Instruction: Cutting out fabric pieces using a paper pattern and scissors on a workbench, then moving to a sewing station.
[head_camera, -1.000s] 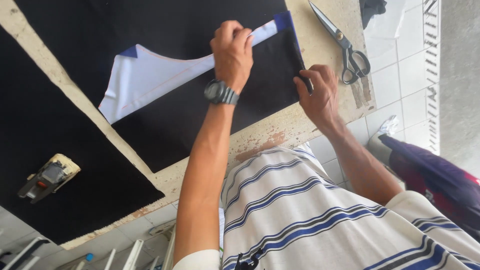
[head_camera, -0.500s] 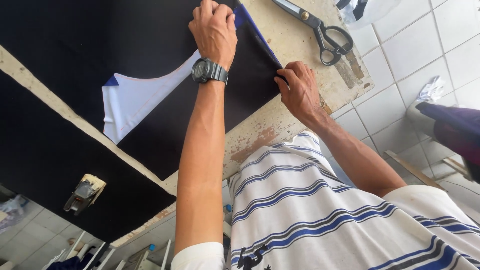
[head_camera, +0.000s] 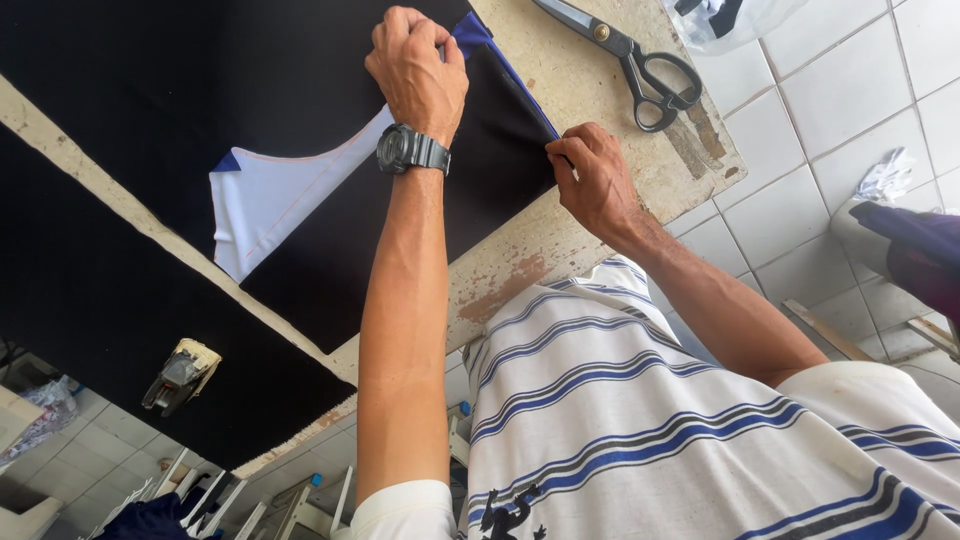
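Observation:
A black cloth (head_camera: 300, 100) lies spread on a worn wooden table (head_camera: 600, 110). On it rests a white cloth piece (head_camera: 270, 195) with a curved edge and blue trim (head_camera: 470, 30). My left hand (head_camera: 415, 75), with a dark watch on the wrist, is closed over the blue-edged end of the white piece and presses it down on the black cloth. My right hand (head_camera: 595, 180) pinches the black cloth's corner at the table's edge. Dark-handled scissors (head_camera: 630, 60) lie on the bare table just beyond my right hand.
A second black-covered surface (head_camera: 100, 300) lies at lower left, with a small yellowish device (head_camera: 180, 375) on it. White floor tiles (head_camera: 800, 130) show at right, beside a dark bundle (head_camera: 910, 250). A clear plastic bag (head_camera: 730, 15) sits at the top edge.
The view has shifted, so the table and hands sit higher in frame. Both hands keep their hold on the cloth, and the left hand has slid slightly along the blue edge.

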